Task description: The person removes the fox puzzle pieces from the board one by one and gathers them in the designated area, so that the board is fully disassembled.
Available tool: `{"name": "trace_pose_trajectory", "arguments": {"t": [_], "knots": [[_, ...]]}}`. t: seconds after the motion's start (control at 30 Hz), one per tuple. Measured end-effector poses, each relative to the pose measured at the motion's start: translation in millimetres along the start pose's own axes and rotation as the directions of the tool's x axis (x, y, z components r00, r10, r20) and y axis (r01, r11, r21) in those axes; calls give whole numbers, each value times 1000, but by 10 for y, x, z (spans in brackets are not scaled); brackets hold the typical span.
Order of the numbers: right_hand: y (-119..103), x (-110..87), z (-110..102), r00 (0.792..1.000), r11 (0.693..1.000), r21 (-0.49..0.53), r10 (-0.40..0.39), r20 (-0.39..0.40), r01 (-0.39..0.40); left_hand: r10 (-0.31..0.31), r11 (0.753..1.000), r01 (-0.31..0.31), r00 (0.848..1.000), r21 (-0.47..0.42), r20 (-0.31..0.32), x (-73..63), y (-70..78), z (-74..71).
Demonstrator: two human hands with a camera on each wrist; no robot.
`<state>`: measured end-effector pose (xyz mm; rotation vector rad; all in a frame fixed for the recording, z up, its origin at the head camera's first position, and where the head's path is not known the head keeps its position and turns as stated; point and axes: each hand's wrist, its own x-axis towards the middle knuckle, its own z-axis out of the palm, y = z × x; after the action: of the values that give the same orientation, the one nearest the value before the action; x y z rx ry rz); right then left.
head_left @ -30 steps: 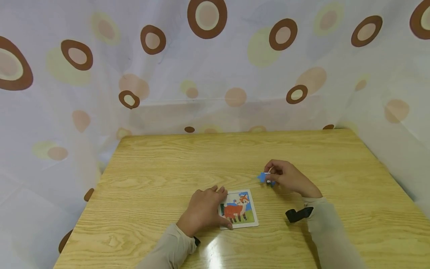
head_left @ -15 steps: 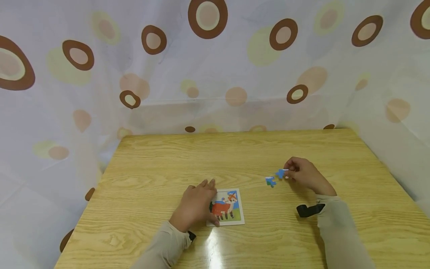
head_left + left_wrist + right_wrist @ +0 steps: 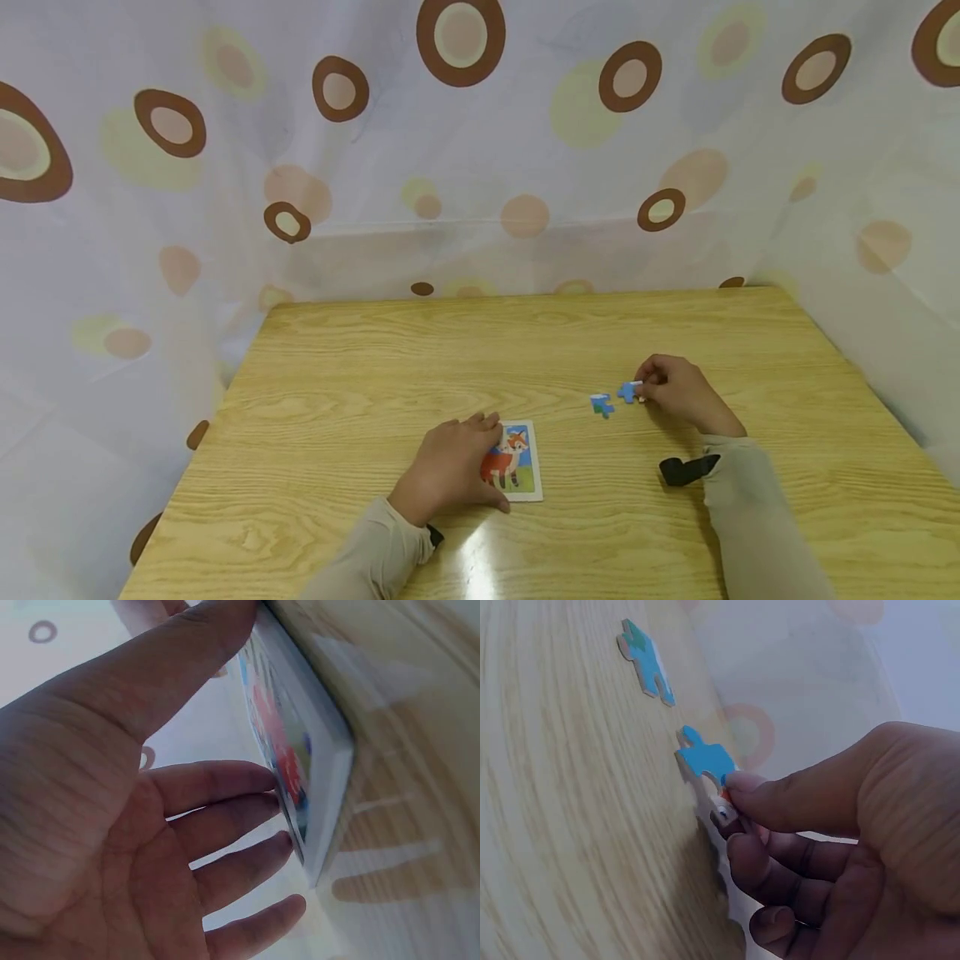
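Observation:
In the head view, a small framed puzzle (image 3: 527,467) with a red fox picture lies on the table. My left hand (image 3: 452,468) spans its left side, thumb at the near edge and fairly straight fingers over the far part, hiding the upper left. In the left wrist view, fingertips (image 3: 279,844) come right up to the puzzle's edge. My right hand (image 3: 675,392) pinches a blue puzzle piece (image 3: 707,759) close over the table; beneath the thumb shows a pale part with an eye. I cannot tell whether this is one piece or two.
A blue-and-green puzzle piece (image 3: 602,405) lies on the wooden table (image 3: 420,358), just left of the right hand. Behind the table hangs a pale curtain (image 3: 480,167) with brown rings. A black strap part (image 3: 684,471) juts from the right sleeve.
My right hand has moved right with the blue piece, uncovering the blue-and-green piece. The framed puzzle has shifted left, and my left hand has then come back over more of it.

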<state>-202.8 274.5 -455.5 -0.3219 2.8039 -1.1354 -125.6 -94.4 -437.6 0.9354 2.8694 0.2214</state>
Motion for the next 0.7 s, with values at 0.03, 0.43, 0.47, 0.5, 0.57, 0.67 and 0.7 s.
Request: {"name": "trace_pose_trajectory", "arguments": {"t": [0.03, 0.43, 0.47, 0.5, 0.57, 0.67, 0.7], "knots": [[-5, 0, 3, 1000, 1000, -9, -3, -3, 3, -1, 1000, 1, 1000, 0, -5, 4, -3, 3], [-32, -36, 37, 999, 999, -40, 31, -6, -31, -21, 996, 20, 1000, -86, -12, 8, -36, 8], [-40, -33, 38, 999, 999, -31, 34, -11, -34, -27, 995, 26, 1000, -97, -10, 6, -45, 7], [-52, -30, 39, 999, 999, -23, 32, -15, -32, -29, 994, 28, 1000, -104, -11, 6, -55, 8], [-89, -21, 41, 999, 1000, 4, 28, -20, -28, -33, 993, 32, 999, -116, -12, 7, -74, 7], [-161, -5, 60, 1000, 998, 53, 23, -22, -22, -29, 993, 28, 1000, -111, -8, 12, -94, 13], [-187, -1, 74, 1000, 998, 54, 15, -22, -14, -28, 994, 27, 1000, -107, -6, 11, -97, 15]]}}
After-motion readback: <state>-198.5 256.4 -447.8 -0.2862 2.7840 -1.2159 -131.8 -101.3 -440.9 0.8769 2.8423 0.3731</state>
